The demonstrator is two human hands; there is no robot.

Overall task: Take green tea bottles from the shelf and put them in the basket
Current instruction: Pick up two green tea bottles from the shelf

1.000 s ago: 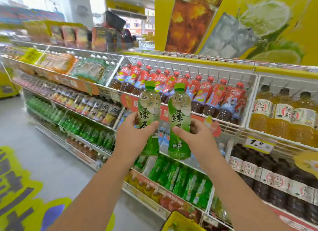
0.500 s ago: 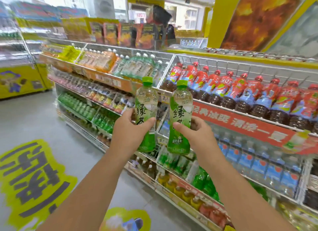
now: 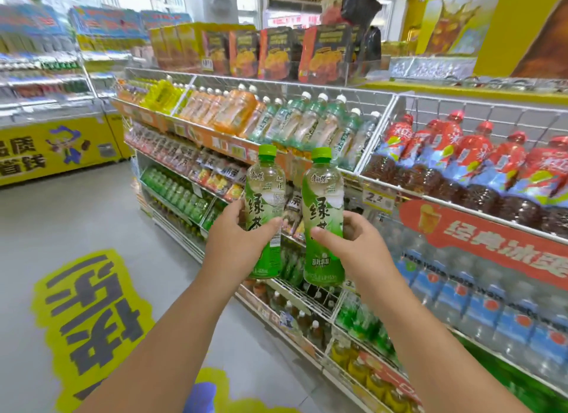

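Note:
I hold two green tea bottles upright and side by side in front of the drink shelf (image 3: 445, 203). My left hand (image 3: 238, 243) is wrapped around the left bottle (image 3: 266, 197), which has a green cap and a green label. My right hand (image 3: 358, 248) grips the right bottle (image 3: 322, 206) of the same kind at its middle. The two bottles stand a little apart. More green bottles (image 3: 181, 194) sit on a lower shelf to the left. The basket is out of view.
The wire shelf holds red-capped iced tea bottles (image 3: 479, 163), orange drinks (image 3: 227, 111), pale green bottles (image 3: 313, 123) and water bottles (image 3: 479, 292). Snack boxes (image 3: 276, 52) stand on top. Grey floor with a yellow sticker (image 3: 92, 314) lies to the left, a yellow freezer (image 3: 55, 148) beyond.
The view has swung left along the shelf; the iced tea bottles now lie to the right. Both hands still hold the two bottles together, and the yellow basket corner has dropped out of view.

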